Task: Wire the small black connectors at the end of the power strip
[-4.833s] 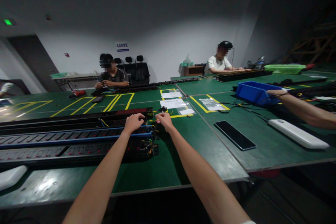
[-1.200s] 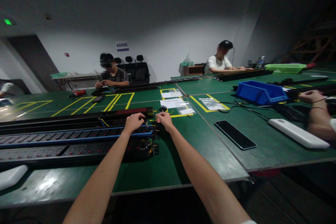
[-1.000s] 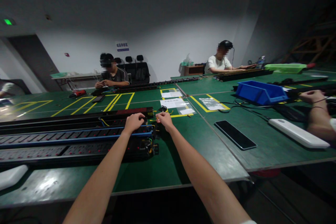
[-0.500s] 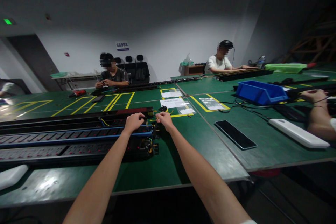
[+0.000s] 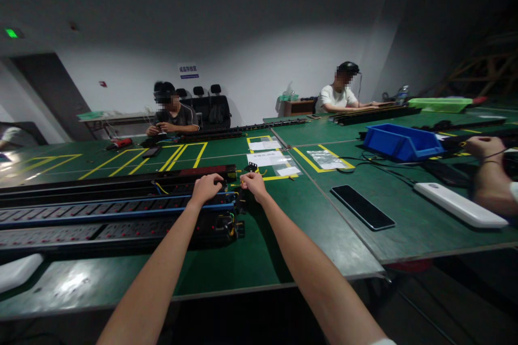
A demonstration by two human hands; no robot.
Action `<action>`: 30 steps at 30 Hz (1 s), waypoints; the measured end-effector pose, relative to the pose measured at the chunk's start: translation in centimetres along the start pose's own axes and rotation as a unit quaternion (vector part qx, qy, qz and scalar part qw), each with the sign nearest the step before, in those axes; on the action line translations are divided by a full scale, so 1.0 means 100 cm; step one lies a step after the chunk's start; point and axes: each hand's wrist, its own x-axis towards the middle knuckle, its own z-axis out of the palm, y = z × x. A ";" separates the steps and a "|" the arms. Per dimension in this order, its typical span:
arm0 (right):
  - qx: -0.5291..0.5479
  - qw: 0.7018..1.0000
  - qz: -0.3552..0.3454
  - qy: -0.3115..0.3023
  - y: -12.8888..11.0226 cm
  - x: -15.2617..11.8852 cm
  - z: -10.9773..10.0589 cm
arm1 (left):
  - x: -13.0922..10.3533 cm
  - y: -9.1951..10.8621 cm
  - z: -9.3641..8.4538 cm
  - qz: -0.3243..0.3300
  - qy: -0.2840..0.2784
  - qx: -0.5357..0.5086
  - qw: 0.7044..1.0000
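Several long black power strips [image 5: 73,234] with red-dotted sockets lie side by side on the green table, their ends toward the middle. My left hand [image 5: 206,188] is closed over the end of a strip behind the blue-edged one [image 5: 133,208]. Just right of it, my right hand [image 5: 253,184] pinches at the strip's end; a speck of yellow shows at the fingertips, but what it grips is too small to make out. Yellow wires [image 5: 232,221] stick out of the nearest strip's open end. A small black bracket-like part [image 5: 252,166] is just behind my right hand.
Right of my arms lie a phone [image 5: 362,207] and a white power bank [image 5: 459,205] with cables. Behind them stands a blue bin [image 5: 402,142]. A co-worker's hand [image 5: 485,148] is at the right edge. Two people sit across the table. Papers [image 5: 265,158] lie inside yellow tape.
Both my hands stay in place at the strip's end. The co-worker's hand at the right edge has shifted slightly right.
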 end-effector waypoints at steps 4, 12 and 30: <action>0.000 1.000 0.003 0.001 -0.001 -0.001 0.000 | 0.000 -0.001 0.001 0.003 0.002 -0.002 1.000; -0.003 1.000 0.000 -0.002 -0.001 -0.001 -0.001 | 0.000 -0.001 0.001 0.004 0.004 -0.004 1.000; -0.002 1.000 0.001 0.002 0.001 0.000 0.001 | 0.001 -0.002 0.002 0.006 0.004 -0.006 1.000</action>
